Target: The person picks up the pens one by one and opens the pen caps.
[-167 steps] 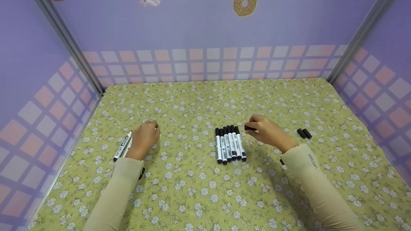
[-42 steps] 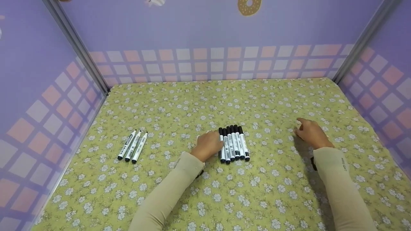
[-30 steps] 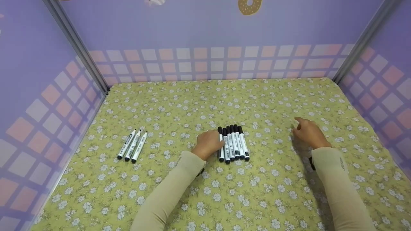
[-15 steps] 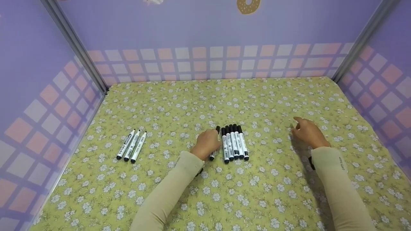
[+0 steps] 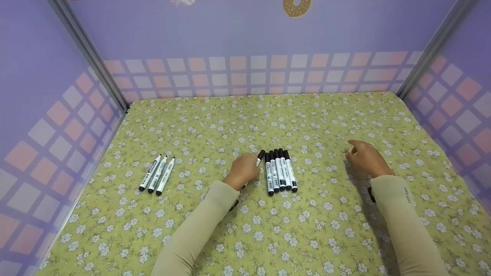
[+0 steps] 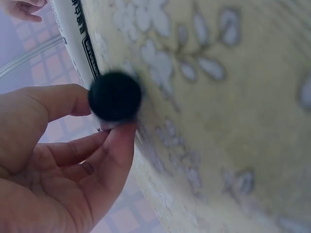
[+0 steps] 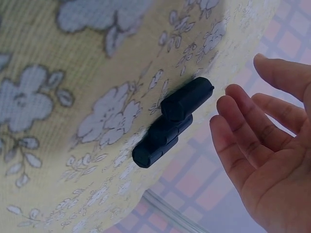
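The fingers of the left hand (image 5: 241,168) pinch a slim white marker with a black cap (image 5: 261,155), just left of five similar capped markers (image 5: 280,172) on the yellow-green floral tabletop (image 5: 268,237); three uncapped white markers (image 5: 158,174) lie farther left, and the right hand (image 5: 369,159), fingers loosely extended, is near three black cylindrical caps (image 7: 170,128)

Purple walls (image 5: 238,30) stand on three sides; a grid of pink and white squares (image 5: 238,79) runs low along them; grey posts (image 5: 433,48) mark the back corners; a doughnut print (image 5: 297,12) sits higher up; yellow-green floral cloth (image 5: 207,128) spreads between the walls.
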### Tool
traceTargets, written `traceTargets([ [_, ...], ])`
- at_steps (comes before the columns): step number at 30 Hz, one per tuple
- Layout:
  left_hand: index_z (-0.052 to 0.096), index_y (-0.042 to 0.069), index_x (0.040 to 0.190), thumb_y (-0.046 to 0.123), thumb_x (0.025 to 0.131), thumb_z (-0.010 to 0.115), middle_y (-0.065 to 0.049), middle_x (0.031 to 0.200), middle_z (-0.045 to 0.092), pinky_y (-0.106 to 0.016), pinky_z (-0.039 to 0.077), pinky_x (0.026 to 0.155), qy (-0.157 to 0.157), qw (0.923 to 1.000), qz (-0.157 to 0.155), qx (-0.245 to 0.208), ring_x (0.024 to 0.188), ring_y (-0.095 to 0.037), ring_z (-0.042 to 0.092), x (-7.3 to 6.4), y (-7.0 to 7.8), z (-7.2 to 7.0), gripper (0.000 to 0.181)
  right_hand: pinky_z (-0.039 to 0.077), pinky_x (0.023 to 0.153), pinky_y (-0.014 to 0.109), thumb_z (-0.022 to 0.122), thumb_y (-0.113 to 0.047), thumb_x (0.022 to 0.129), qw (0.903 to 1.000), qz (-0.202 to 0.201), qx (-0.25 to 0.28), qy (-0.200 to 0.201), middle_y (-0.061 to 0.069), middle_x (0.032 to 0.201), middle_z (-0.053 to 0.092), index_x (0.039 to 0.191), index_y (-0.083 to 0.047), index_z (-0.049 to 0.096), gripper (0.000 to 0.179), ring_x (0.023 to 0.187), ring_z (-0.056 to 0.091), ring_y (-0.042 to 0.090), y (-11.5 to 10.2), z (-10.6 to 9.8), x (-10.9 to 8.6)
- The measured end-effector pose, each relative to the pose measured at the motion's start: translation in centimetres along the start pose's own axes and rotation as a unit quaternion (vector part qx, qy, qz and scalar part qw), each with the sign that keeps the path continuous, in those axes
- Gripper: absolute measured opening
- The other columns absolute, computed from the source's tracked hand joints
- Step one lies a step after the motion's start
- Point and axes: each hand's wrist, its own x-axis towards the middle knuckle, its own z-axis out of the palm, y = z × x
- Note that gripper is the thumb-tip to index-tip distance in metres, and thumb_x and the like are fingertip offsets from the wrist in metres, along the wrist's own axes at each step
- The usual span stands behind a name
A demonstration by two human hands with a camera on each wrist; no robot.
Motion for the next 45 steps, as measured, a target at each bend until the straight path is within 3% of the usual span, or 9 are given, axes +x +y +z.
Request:
traceTargets([
  [7, 0.058, 0.01, 0.074, 0.008, 0.089, 0.057, 0.0, 0.062, 0.046, -0.031, 0.029, 0.049, 0.049, 0.995, 0.016, 0.086, 0.054, -0.014, 0.034, 0.2, -0.1, -0.9, 0.016, 0.047, 0.084, 0.056, 0.05, -0.022, 0.1, 1.0, -0.007, 0.002, 0.002, 0.031, 0.126, 0.053, 0.146, 0.003, 0.034, 0.055, 0.105, 0.059, 0.043, -0.4, 0.1, -0.1],
  [13, 0.07, 0.005, 0.097, 0.015, 0.093, 0.061, -0.008, 0.084, 0.068, -0.032, 0.043, 0.055, 0.072, 0.9934, 0.049, 0.074, 0.061, -0.016, 0.052, 0.3, -0.4, -1.6, 0.015, 0.047, 0.085, 0.056, 0.051, -0.024, 0.1, 0.9998, -0.018, -0.001, -0.003, 0.031, 0.127, 0.052, 0.146, 0.002, 0.035, 0.055, 0.106, 0.058, 0.042, -1.1, 0.1, 0.1],
  [18, 0.065, 0.004, 0.121, 0.015, 0.096, 0.056, -0.012, 0.111, 0.065, -0.036, 0.053, 0.073, 0.08, 0.9934, 0.066, 0.05, 0.085, -0.021, 0.063, 0.0, -0.6, -2.0, 0.028, 0.048, 0.085, 0.055, 0.052, -0.021, 0.1, 0.9995, -0.029, -0.013, 0.006, 0.031, 0.127, 0.053, 0.145, 0.002, 0.037, 0.053, 0.107, 0.059, 0.042, -2.4, 0.1, 0.0],
  [25, 0.06, 0.006, 0.127, 0.015, 0.1, 0.05, -0.012, 0.111, 0.057, -0.033, 0.051, 0.069, 0.103, 0.9884, 0.103, 0.041, 0.082, -0.019, 0.06, 0.0, -1.0, -2.2, 0.03, 0.049, 0.086, 0.053, 0.053, -0.018, 0.1, 0.9991, -0.041, -0.01, 0.001, 0.028, 0.127, 0.052, 0.146, 0.0, 0.037, 0.052, 0.11, 0.057, 0.041, -3.9, 0.7, 0.5],
  [36, 0.067, 0.006, 0.116, 0.015, 0.097, 0.058, -0.011, 0.101, 0.061, -0.029, 0.052, 0.062, 0.161, 0.9596, 0.205, 0.106, 0.078, -0.017, 0.063, -0.4, -1.0, -3.2, 0.023, 0.051, 0.085, 0.051, 0.06, -0.016, 0.096, 0.9895, -0.123, -0.062, 0.044, 0.027, 0.122, 0.057, 0.138, 0.002, 0.048, 0.047, 0.106, 0.06, 0.039, -7.7, 1.1, 0.6],
  [45, 0.071, 0.009, 0.11, 0.02, 0.096, 0.061, -0.007, 0.094, 0.062, -0.026, 0.052, 0.06, 0.206, 0.9256, 0.274, 0.161, 0.073, -0.014, 0.062, -0.8, -0.4, -3.8, 0.021, 0.054, 0.083, 0.045, 0.065, -0.016, 0.092, 0.9628, -0.242, -0.087, 0.084, 0.02, 0.114, 0.063, 0.131, 0.001, 0.056, 0.044, 0.103, 0.063, 0.034, -11.3, 1.6, 0.0],
])
